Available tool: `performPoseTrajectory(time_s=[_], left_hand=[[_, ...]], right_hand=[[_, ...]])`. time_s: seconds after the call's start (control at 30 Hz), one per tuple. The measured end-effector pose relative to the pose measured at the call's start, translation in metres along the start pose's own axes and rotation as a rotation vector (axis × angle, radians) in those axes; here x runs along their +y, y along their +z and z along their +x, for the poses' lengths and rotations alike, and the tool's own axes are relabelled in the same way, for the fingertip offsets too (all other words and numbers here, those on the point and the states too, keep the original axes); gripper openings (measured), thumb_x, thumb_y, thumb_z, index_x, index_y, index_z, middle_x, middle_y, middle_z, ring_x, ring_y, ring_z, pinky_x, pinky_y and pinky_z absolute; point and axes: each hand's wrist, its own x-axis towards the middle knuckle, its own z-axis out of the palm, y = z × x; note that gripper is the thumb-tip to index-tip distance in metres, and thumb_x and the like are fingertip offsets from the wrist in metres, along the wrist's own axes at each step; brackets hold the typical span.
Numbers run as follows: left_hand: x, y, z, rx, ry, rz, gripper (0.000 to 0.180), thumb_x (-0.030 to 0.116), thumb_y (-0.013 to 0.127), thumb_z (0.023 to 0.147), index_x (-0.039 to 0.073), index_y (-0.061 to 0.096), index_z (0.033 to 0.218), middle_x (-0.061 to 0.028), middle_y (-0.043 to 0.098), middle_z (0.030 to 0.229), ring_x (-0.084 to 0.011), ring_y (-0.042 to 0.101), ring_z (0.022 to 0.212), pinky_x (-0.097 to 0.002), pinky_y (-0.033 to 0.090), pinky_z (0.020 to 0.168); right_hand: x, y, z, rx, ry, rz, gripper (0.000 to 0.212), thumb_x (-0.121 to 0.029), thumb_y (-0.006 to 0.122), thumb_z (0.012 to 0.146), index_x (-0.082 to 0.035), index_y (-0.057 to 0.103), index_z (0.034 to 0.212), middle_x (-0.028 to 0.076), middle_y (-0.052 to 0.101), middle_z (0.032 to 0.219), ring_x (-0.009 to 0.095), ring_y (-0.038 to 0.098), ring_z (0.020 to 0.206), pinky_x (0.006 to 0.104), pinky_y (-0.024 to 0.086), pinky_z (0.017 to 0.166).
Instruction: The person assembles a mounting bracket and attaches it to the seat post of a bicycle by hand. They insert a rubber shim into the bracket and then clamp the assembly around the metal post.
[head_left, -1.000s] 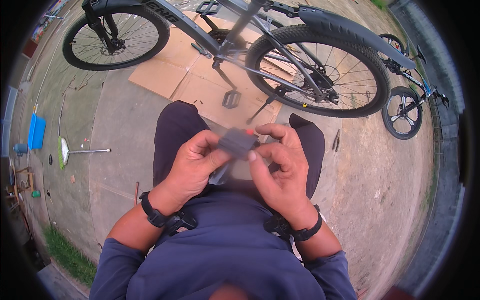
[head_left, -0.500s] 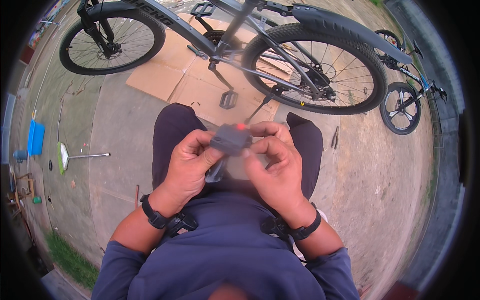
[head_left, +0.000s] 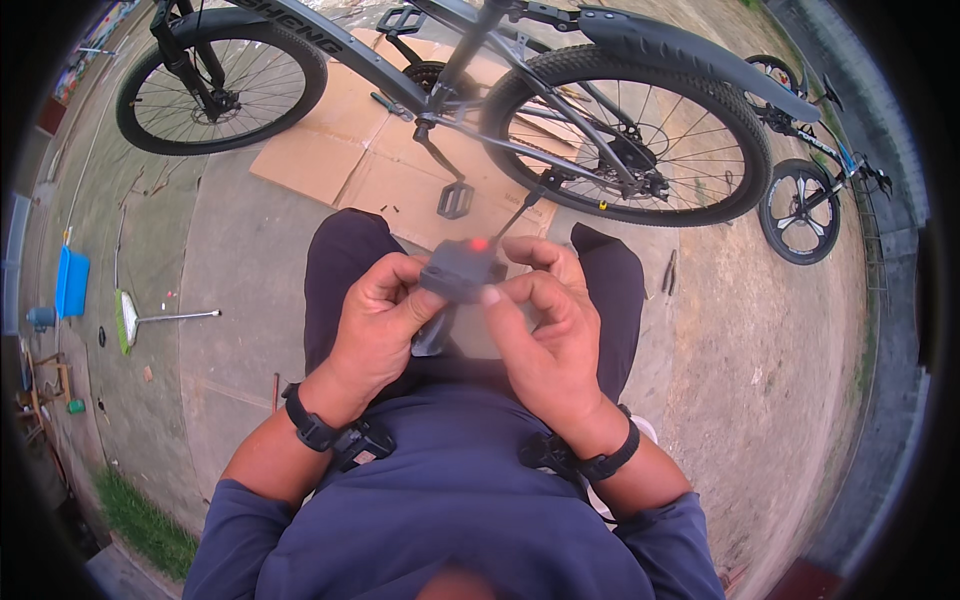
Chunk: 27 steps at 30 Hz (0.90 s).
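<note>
A small dark grey box [head_left: 458,272] with a red spot on its upper right corner is held up between my two hands, above my lap; it is slightly blurred. My left hand [head_left: 372,325] pinches its left side, thumb in front and fingers behind. At its right edge, my right hand [head_left: 552,345] has the thumb and a bent finger closed on the box, the other fingers curled. Something clear and shiny, like a piece of plastic [head_left: 430,338], hangs below the box by my left thumb. What it is I cannot tell.
Ahead stands a grey bicycle [head_left: 383,82] on its kickstand [head_left: 518,215], over flattened cardboard [head_left: 395,165]. Pliers [head_left: 670,272] lie right of my knee. A second bicycle [head_left: 800,212] is at far right. At left are a blue basin [head_left: 72,282] and a green broom [head_left: 125,320].
The box has tilted slightly, and my right thumb has shifted a little left along its edge. My left hand keeps its grip. The view has shifted slightly.
</note>
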Motion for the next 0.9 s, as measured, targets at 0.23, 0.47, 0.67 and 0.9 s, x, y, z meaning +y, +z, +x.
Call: performPoseTrajectory(time_s=[0.23, 0.47, 0.67, 0.9], left_hand=[[0.002, -0.009, 0.001, -0.088, -0.117, -0.172, 0.011, 0.013, 0.071, 0.098, 0.009, 0.066, 0.107, -0.0011, 0.07, 0.108, -0.0094, 0.063, 0.097, -0.0263, 0.05, 0.087], [0.003, -0.007, -0.001, -0.123, -0.186, -0.252, 0.022, 0.021, 0.071, 0.098, 0.009, 0.066, 0.116, -0.0006, 0.07, 0.111, -0.0093, 0.065, 0.094, -0.0265, 0.054, 0.081], [0.005, -0.005, -0.002, -0.096, -0.241, -0.253, 0.031, 0.025, 0.071, 0.098, 0.008, 0.065, 0.123, -0.0047, 0.069, 0.112, -0.011, 0.067, 0.087, -0.0256, 0.058, 0.068], [0.013, -0.002, -0.001, -0.121, -0.289, -0.217, 0.038, 0.03, 0.072, 0.096, 0.005, 0.063, 0.124, -0.0132, 0.069, 0.112, -0.0161, 0.068, 0.081, -0.0266, 0.058, 0.065]], right_hand=[[-0.012, -0.01, 0.002, -0.029, -0.113, -0.108, 0.014, -0.005, 0.077, 0.083, -0.003, 0.073, 0.096, 0.019, 0.06, 0.126, 0.033, 0.065, 0.107, 0.0397, 0.052, 0.09], [-0.01, -0.008, 0.004, -0.111, -0.138, -0.02, 0.015, 0.0, 0.077, 0.082, -0.004, 0.073, 0.097, 0.017, 0.06, 0.126, 0.028, 0.067, 0.097, 0.0361, 0.054, 0.082], [-0.001, -0.01, 0.005, -0.152, -0.173, -0.001, 0.017, -0.003, 0.08, 0.081, -0.005, 0.073, 0.097, 0.015, 0.063, 0.121, 0.031, 0.065, 0.106, 0.0384, 0.052, 0.089], [0.009, -0.011, 0.007, -0.161, 0.042, 0.288, 0.048, -0.015, 0.085, 0.081, -0.004, 0.063, 0.123, 0.013, 0.064, 0.125, 0.028, 0.062, 0.115, 0.0378, 0.052, 0.094]])
